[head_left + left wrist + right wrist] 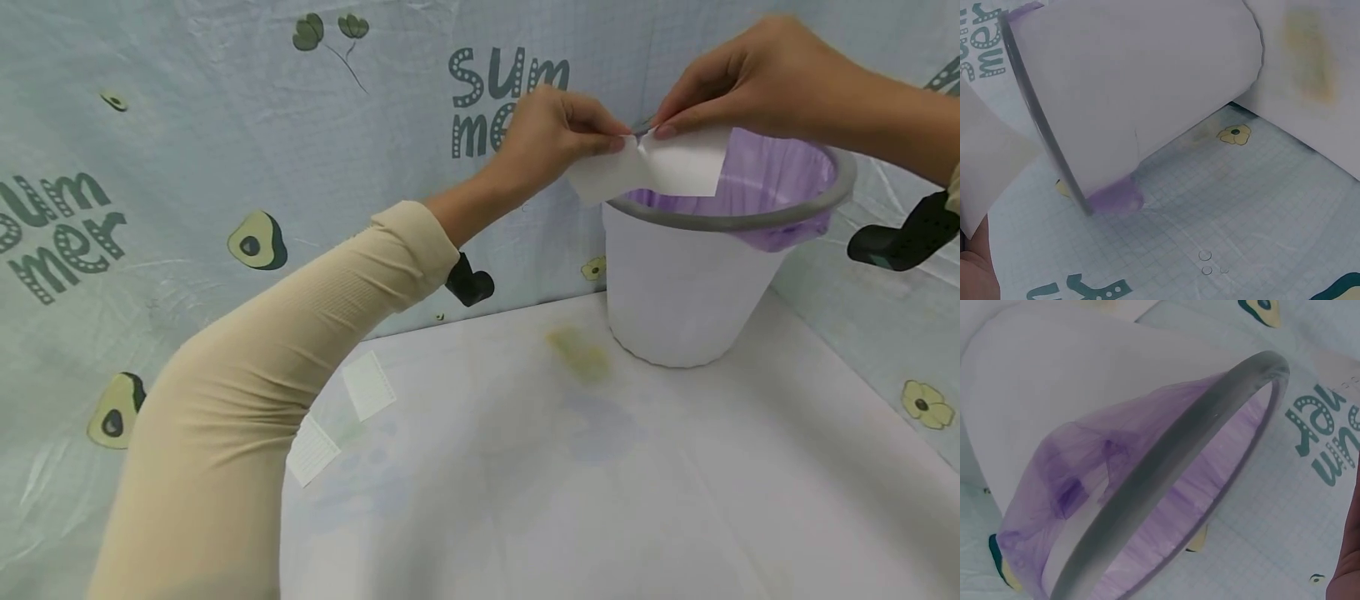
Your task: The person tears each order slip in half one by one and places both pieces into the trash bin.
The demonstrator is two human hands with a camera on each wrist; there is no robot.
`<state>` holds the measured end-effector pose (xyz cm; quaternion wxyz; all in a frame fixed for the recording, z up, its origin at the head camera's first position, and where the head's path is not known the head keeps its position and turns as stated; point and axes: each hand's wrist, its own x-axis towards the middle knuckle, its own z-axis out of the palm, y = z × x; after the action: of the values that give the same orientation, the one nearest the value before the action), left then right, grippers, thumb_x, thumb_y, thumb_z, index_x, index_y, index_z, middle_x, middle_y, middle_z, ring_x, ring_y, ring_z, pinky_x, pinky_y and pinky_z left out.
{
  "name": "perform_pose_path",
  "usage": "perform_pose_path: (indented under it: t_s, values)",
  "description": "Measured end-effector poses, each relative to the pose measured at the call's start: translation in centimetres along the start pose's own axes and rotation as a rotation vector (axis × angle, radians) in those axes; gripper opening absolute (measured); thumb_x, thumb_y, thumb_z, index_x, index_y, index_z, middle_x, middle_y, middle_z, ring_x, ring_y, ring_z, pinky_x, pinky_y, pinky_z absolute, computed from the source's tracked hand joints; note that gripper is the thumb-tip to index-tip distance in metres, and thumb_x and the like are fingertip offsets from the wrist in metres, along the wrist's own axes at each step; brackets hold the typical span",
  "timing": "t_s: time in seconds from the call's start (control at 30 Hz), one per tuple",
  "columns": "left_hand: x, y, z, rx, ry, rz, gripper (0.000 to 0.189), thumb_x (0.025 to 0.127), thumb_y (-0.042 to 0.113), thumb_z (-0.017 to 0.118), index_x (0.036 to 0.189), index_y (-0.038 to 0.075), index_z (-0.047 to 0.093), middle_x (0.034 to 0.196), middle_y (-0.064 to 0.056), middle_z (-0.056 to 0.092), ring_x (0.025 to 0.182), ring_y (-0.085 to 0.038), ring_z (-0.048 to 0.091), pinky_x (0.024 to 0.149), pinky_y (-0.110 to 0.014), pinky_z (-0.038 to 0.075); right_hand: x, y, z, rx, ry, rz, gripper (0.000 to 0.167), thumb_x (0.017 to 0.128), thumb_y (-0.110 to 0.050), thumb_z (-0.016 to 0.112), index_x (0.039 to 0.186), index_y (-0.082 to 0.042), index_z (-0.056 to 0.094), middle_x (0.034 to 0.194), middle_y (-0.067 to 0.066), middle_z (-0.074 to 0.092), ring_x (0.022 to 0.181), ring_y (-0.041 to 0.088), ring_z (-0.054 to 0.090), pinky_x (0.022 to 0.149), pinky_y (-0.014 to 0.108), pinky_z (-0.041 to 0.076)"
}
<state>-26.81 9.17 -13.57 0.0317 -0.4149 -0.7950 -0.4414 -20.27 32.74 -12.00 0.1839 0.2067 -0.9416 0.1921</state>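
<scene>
Over the bin's near-left rim in the head view, white paper point(686, 165) hangs from both hands, with a notch at its top edge between them. My left hand point(555, 133) pinches the left part, thumb and fingers at its top corner. The right hand point(757, 83) pinches the right part close beside that notch. Below them stands a white bin point(690, 283) with a grey rim point(720, 223) and a purple liner point(787, 171) folded over it. In the left wrist view a blurred corner of the paper point(991, 156) shows at the left edge.
Two small lined paper slips point(369, 385) lie on the white table point(525, 500), partly beside the left sleeve. A patterned cloth point(337, 167) hangs behind and at the right. Yellowish and bluish stains mark the table near the bin. Dark wrist cameras point(470, 282) sit below both wrists.
</scene>
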Motion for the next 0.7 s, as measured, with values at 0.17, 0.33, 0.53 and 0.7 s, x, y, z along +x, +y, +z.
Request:
perform_pose_path:
  t_s: [0.17,0.33,0.53,0.7]
  values:
    - [0.5,-0.4,0.1,-0.008,0.012,0.03,0.009,0.089,0.01,0.08,0.097,0.007,0.082,0.099,-0.003,0.079,0.088,-0.012,0.072,0.081,-0.022,0.055,0.1,0.3,-0.2,0.001,0.003,0.003,0.016,0.094,-0.021,0.077,0.106,-0.012,0.081,0.085,-0.034,0.067,0.067,0.005,0.06,0.055,0.013,0.047]
    - [1.2,-1.2,-0.3,0.029,0.003,0.152,0.01,0.089,0.011,0.079,0.097,0.006,0.081,0.099,-0.005,0.079,0.088,-0.009,0.072,0.08,-0.022,0.055,0.2,0.7,-0.6,-0.025,0.008,0.052,0.017,0.093,-0.025,0.077,0.105,-0.013,0.081,0.082,-0.036,0.066,0.067,0.002,0.059,0.055,0.013,0.044]
    - [1.4,-2.6,-1.1,-0.003,0.032,0.214,0.011,0.088,0.01,0.078,0.097,0.003,0.08,0.099,-0.009,0.078,0.089,-0.009,0.073,0.078,-0.023,0.055,0.0,1.6,-0.8,0.009,0.023,0.107,0.015,0.098,-0.011,0.069,0.108,-0.005,0.078,0.08,-0.032,0.068,0.065,-0.001,0.061,0.055,0.01,0.047]
    - [1.2,-3.0,-1.7,0.005,0.039,0.236,0.012,0.087,0.011,0.079,0.097,0.004,0.08,0.098,-0.008,0.078,0.084,-0.009,0.072,0.074,-0.024,0.055,0.3,2.2,-0.9,-0.003,0.031,0.111,0.017,0.098,-0.009,0.067,0.11,-0.005,0.077,0.08,-0.032,0.067,0.064,-0.001,0.059,0.055,0.009,0.046]
